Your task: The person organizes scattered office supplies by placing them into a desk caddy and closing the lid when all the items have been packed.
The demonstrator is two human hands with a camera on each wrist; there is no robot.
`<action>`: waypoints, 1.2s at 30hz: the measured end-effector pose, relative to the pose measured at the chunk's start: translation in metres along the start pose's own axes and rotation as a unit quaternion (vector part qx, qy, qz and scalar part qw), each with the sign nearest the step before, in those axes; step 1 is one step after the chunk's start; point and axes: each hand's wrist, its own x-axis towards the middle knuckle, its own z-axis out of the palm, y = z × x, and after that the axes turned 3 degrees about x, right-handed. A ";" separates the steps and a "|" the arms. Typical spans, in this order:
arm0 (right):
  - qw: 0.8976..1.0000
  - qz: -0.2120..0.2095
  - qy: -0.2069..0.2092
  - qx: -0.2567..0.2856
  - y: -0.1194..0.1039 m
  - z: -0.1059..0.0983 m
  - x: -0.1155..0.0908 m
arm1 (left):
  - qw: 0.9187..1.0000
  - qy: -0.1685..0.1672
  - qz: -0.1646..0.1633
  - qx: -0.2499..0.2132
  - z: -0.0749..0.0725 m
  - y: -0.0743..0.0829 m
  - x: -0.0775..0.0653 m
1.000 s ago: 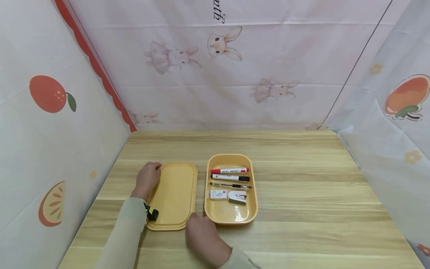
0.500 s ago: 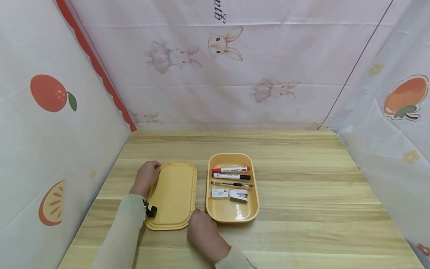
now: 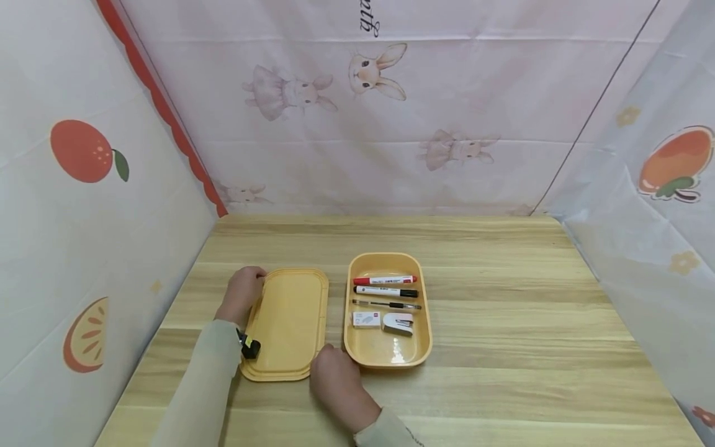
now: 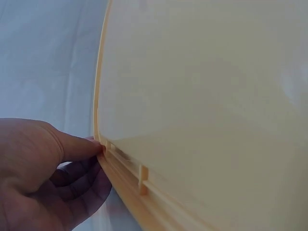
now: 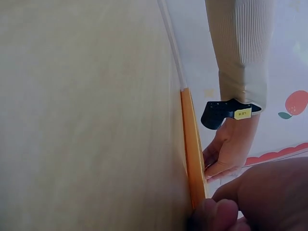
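A yellow plastic lid lies on the left part of the table. At its far left corner my left hand pinches the rim between thumb and fingers, which the left wrist view shows closely. My right hand has curled fingers at the near right corner; in the right wrist view its thumb and finger pinch the lid's edge. Just right of the lid stands an uncovered yellow box. Inside lie a red marker, a black marker, a pen, a small white carton and a white stapler.
The wooden table extends to the right of the box. Printed cloth walls border it at the back, on the left and on the right. A black wrist camera on the left sleeve overhangs the lid's left edge.
The head view has shifted slightly. Both hands keep hold of the lid's corners, with hardly any movement, and the things in the box lie as before.
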 end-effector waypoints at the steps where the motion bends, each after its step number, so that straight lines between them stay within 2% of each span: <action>1: 1.000 -0.009 0.002 -0.009 0.000 0.000 0.000 | 1.000 0.003 0.003 0.005 0.000 -0.001 0.000; 6: 0.996 -0.062 0.007 -0.066 -0.001 -0.001 0.000 | 1.000 0.021 0.015 0.016 -0.004 -0.005 -0.001; 8: 0.996 -0.069 0.007 -0.064 -0.001 -0.001 0.001 | 0.999 0.025 0.020 0.009 -0.008 -0.006 -0.003; 15: 0.999 -0.020 0.018 0.035 -0.005 -0.007 0.001 | 0.999 0.020 0.030 -0.036 -0.027 -0.004 -0.011; 21: 0.998 -0.043 0.008 0.037 -0.009 -0.026 -0.006 | 0.998 0.013 0.028 -0.060 -0.041 -0.002 -0.017; 24: 0.997 -0.064 0.011 0.035 -0.007 -0.040 -0.011 | 0.998 0.017 0.038 -0.057 -0.048 0.004 -0.022; 27: 0.996 -0.067 0.017 0.048 -0.004 -0.054 -0.015 | 0.997 0.020 0.050 -0.061 -0.053 0.013 -0.026; 31: 0.996 -0.046 0.016 0.072 0.003 -0.073 -0.019 | 0.994 0.006 0.051 -0.098 -0.056 0.028 -0.030; 36: 0.996 -0.013 0.030 0.081 0.017 -0.092 -0.022 | 0.989 -0.002 0.044 -0.143 -0.051 0.044 -0.033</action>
